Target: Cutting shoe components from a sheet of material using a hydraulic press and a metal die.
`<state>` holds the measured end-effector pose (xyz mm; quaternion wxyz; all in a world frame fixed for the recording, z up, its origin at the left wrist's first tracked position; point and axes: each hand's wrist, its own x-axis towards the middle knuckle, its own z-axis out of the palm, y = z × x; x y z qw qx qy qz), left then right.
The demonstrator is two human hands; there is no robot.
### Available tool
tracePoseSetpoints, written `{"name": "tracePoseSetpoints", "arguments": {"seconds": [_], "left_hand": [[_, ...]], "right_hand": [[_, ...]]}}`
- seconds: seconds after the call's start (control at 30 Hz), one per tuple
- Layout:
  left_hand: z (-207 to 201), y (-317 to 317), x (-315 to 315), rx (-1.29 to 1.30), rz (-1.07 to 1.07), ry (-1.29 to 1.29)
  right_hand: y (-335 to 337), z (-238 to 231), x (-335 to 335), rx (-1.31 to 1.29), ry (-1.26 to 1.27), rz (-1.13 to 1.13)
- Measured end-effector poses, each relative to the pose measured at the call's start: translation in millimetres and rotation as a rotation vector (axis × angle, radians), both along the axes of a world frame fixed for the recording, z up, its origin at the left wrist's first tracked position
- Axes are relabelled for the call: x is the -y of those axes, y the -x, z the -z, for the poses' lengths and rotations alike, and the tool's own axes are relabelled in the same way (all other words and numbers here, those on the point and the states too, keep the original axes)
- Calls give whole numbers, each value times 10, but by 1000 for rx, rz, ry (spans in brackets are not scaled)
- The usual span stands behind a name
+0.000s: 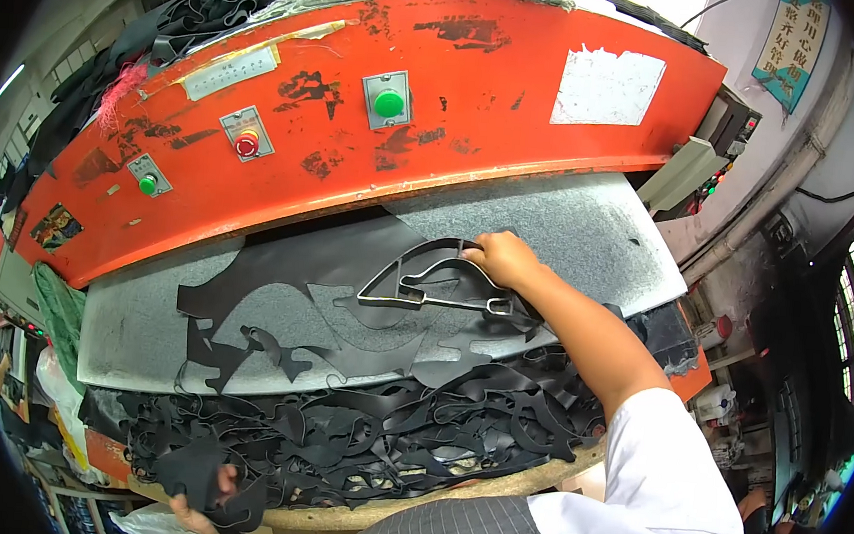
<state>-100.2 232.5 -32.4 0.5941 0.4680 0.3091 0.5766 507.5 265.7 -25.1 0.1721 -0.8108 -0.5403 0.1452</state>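
Observation:
My right hand [503, 258] is closed around the upper right end of a metal cutting die [391, 302], a curved steel-strip outline. The die rests over a dark leather sheet [298, 252] that has cut-outs along its near side. At the lower left, my left hand [189, 514] grips dark cut leather pieces [193, 467], its fingers partly hidden behind them. Those pieces hang over the near left end of a heap of black leather scraps [364, 428].
Beyond the grey cutting bed [552, 212] stands the orange press beam [502, 82], with green buttons [389, 103] and a red stop button [246, 142]. A control box [723, 140] is at the right. Dark material [196, 13] lies piled on top of the machine.

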Motion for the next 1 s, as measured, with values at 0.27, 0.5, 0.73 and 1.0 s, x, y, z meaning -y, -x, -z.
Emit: {"name": "tracePoseSetpoints", "arguments": {"seconds": [0.27, 0.5, 0.73, 1.0], "left_hand": [[181, -1647, -923, -232, 584, -198], [216, -2646, -1206, -1036, 580, -549], [353, -2847, -1096, -1162, 481, -631], [355, -2990, -1121, -1223, 449, -685]], "right_hand": [[-5, 110, -519, 116, 190, -132], [1, 83, -531, 224, 176, -135], [-302, 30, 231, -127, -17, -56], [-368, 419, 538, 13, -188, -195]]}}
